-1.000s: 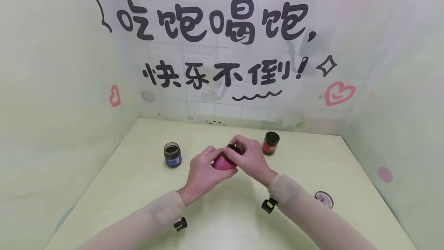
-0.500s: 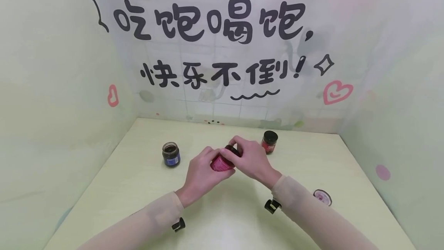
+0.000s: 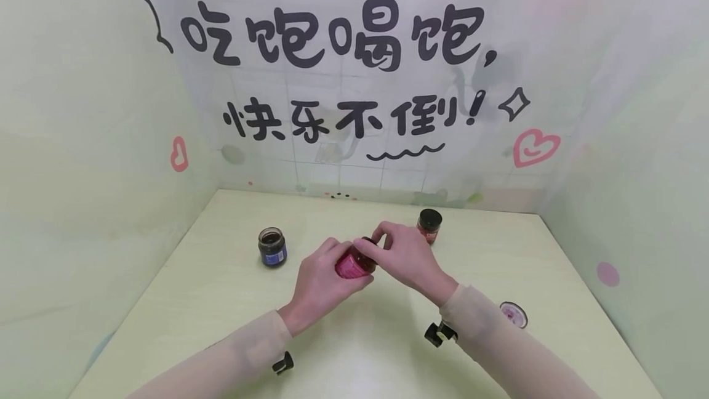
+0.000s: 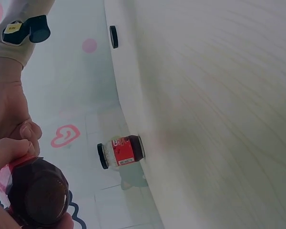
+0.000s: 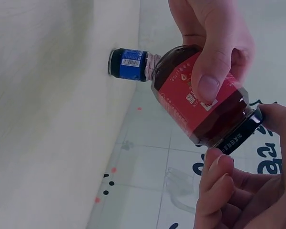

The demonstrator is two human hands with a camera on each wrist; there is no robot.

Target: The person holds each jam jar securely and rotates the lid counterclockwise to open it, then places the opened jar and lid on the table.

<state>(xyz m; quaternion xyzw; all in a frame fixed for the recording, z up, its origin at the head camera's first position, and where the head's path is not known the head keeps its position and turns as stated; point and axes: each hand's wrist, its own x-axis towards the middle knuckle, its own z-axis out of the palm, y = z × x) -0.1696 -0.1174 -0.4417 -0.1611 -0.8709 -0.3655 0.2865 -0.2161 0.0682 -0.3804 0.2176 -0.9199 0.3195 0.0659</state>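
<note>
My left hand [image 3: 321,276] grips a glass jar [image 3: 352,265] with a pink-red label, dark contents and a faceted base. It is held tilted above the table, its lid end toward my right hand [image 3: 407,257]. In the right wrist view, the right thumb and fingertips pinch the edge of the black lid [image 5: 240,131], which sits on the jar's mouth. The left thumb [image 5: 209,86] lies across the label. Part of the jar is covered by the left fingers in the head view.
A lidless jar with a blue label [image 3: 272,248] stands on the table [image 3: 221,300] at left. Behind the right hand stands a red-labelled jar [image 3: 429,226] with a black lid. A loose lid [image 3: 513,314] lies inside-up at right, near the right forearm. Printed curtains enclose the table.
The right hand has turned slightly at the lid, and its wrist has shifted a little right and down. The held jar has come down slightly, still in the left hand.
</note>
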